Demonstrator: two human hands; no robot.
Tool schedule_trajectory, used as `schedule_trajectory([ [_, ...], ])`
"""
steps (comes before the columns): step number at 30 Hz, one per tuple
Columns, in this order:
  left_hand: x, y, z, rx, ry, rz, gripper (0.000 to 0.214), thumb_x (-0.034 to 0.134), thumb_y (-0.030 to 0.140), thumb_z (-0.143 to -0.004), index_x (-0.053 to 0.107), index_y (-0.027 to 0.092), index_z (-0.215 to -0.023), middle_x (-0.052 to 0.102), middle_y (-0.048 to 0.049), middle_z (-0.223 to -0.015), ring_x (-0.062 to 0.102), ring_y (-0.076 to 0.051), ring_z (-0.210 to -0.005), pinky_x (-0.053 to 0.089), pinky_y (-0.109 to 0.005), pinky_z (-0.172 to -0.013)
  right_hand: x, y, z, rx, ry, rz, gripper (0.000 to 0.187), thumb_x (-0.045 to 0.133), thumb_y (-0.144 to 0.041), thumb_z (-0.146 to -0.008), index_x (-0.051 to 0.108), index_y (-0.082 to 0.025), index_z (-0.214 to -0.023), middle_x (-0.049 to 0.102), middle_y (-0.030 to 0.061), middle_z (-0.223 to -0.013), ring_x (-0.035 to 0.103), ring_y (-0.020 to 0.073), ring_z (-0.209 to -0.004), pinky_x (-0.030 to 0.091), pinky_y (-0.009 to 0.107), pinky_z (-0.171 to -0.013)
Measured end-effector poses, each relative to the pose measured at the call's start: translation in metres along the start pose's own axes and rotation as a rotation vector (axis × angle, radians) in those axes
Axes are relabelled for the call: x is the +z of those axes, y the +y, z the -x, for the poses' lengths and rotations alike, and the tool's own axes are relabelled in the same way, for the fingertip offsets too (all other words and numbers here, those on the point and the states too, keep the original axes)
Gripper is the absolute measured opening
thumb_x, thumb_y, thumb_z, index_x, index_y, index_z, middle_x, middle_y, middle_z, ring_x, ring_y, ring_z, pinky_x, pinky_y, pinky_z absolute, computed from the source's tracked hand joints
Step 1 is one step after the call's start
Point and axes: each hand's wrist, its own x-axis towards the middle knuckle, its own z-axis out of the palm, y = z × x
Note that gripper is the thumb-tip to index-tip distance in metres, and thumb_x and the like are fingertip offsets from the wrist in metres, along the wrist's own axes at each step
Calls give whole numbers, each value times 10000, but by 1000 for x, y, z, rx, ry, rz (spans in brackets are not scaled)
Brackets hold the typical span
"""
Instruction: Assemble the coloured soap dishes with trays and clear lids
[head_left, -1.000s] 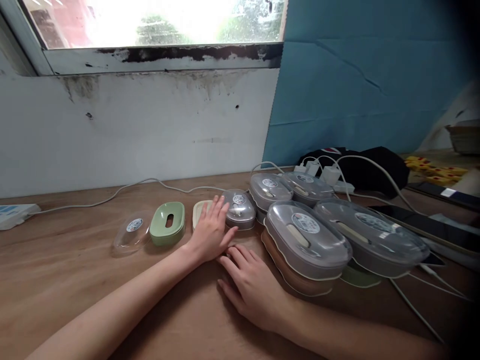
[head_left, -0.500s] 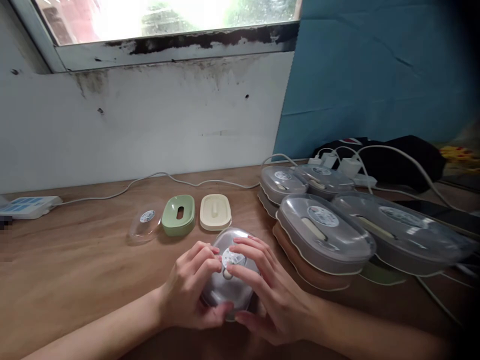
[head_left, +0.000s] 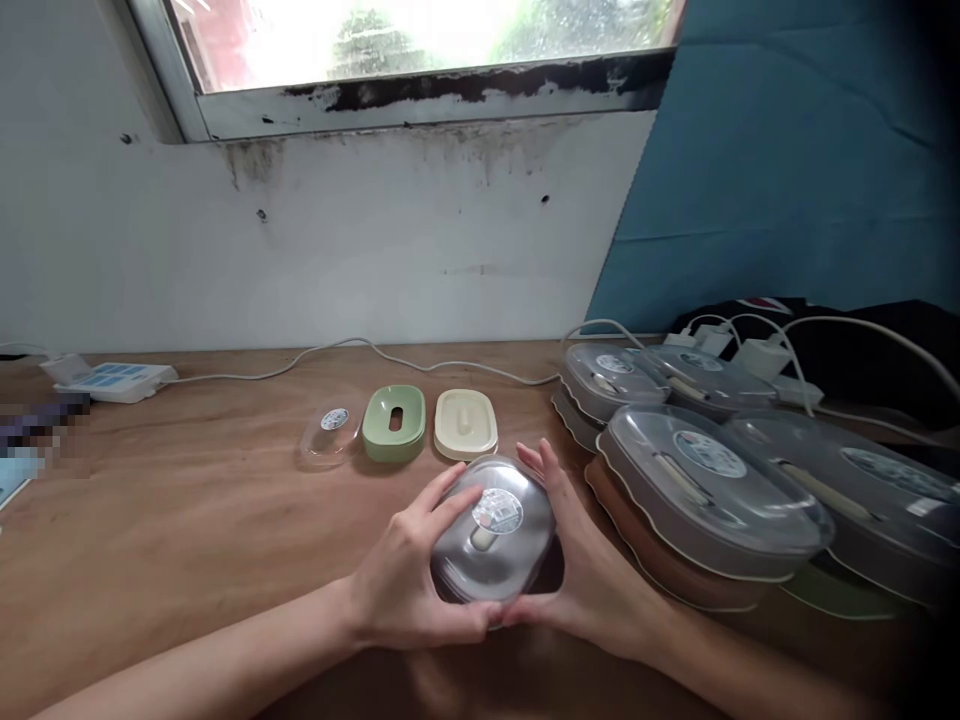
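A small grey soap box with a clear domed lid and a round sticker [head_left: 491, 535] sits on the wooden table [head_left: 187, 520] in front of me. My left hand [head_left: 401, 585] grips its left and near side, fingers wrapped round it. My right hand [head_left: 589, 570] cups its right side. Behind it lie a cream tray [head_left: 466, 424], a green tray with a slot [head_left: 394, 422] and a loose clear lid [head_left: 330, 434] in a row.
Several larger lidded boxes [head_left: 705, 480] are stacked at the right. White chargers and cables [head_left: 750, 350] lie by a black bag against a blue board. A white cable runs along the wall to a power strip [head_left: 112, 378] at the left.
The grey box moved from the back row to the near table in both hands. My fingers have shifted from its top to its sides. The camera has turned left.
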Motion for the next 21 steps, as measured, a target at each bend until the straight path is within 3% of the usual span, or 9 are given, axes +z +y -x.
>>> schedule_trajectory([
  [4, 0, -3, -3, -138, 127, 199, 562, 624, 374, -686, 538, 141, -1190, 499, -151, -1293, 462, -318, -1196, 415, -456, -971, 1, -1, -2, 29, -37, 8, 1397, 821, -414, -504, -267, -264, -1368, 69, 212, -1478, 158, 382, -1339, 262, 598, -1005],
  [7, -12, -2, -8, -57, 215, 145, 542, 619, 370, -703, 538, 142, -1187, 503, -140, -1292, 438, -310, -1217, 383, -453, -1003, 1, -3, -3, 66, -47, 30, 1380, 823, -308, -525, -275, -283, -1361, 66, 201, -1479, 211, 360, -1330, 303, 566, -1001],
  [10, -46, -10, -19, 81, 435, -94, 576, 626, 345, -722, 471, 174, -1250, 424, -114, -1363, 371, -294, -1268, 321, -454, -1048, 0, -3, -3, 73, -117, 56, 1268, 771, -222, -596, -223, -304, -1379, 81, 171, -1478, 262, 321, -1321, 361, 507, -990],
  [12, -75, -27, -25, 34, 640, -302, 581, 618, 352, -731, 451, 197, -1266, 383, -94, -1389, 408, -278, -1243, 343, -429, -1037, 0, -3, -3, 51, -165, 83, 1177, 731, -211, -644, -170, -316, -1395, 85, 140, -1482, 250, 299, -1330, 356, 479, -1006],
  [14, -100, -51, -26, -115, 718, -480, 612, 588, 421, -735, 433, 189, -1279, 348, -99, -1403, 441, -276, -1215, 360, -417, -1023, 0, -2, -2, 32, -179, 104, 1107, 699, -209, -673, -125, -324, -1404, 100, 116, -1480, 257, 283, -1330, 346, 456, -1022],
  [16, -113, -79, -21, -372, 602, -639, 634, 529, 496, -752, 423, 173, -1286, 321, -109, -1416, 381, -289, -1259, 355, -420, -1020, 0, -2, -2, 32, -182, 115, 1046, 672, -208, -695, -83, -326, -1410, 122, 103, -1473, 286, 269, -1319, 349, 435, -1026],
  [19, -110, -110, -9, -505, 447, -653, 653, 542, 532, -727, 491, 127, -1236, 427, -165, -1338, 417, -344, -1224, 384, -469, -977, 0, -1, -1, 25, -194, 131, 971, 631, -206, -731, -49, -307, -1416, 139, 106, -1466, 314, 256, -1305, 355, 421, -1025],
  [21, -103, -119, -4, -537, 387, -648, 657, 520, 555, -742, 495, 130, -1242, 437, -169, -1332, 435, -345, -1211, 394, -461, -967, -1, 0, 0, 3, -205, 145, 893, 606, -212, -754, 19, -285, -1423, 153, 111, -1465, 310, 259, -1307, 357, 421, -1025],
])
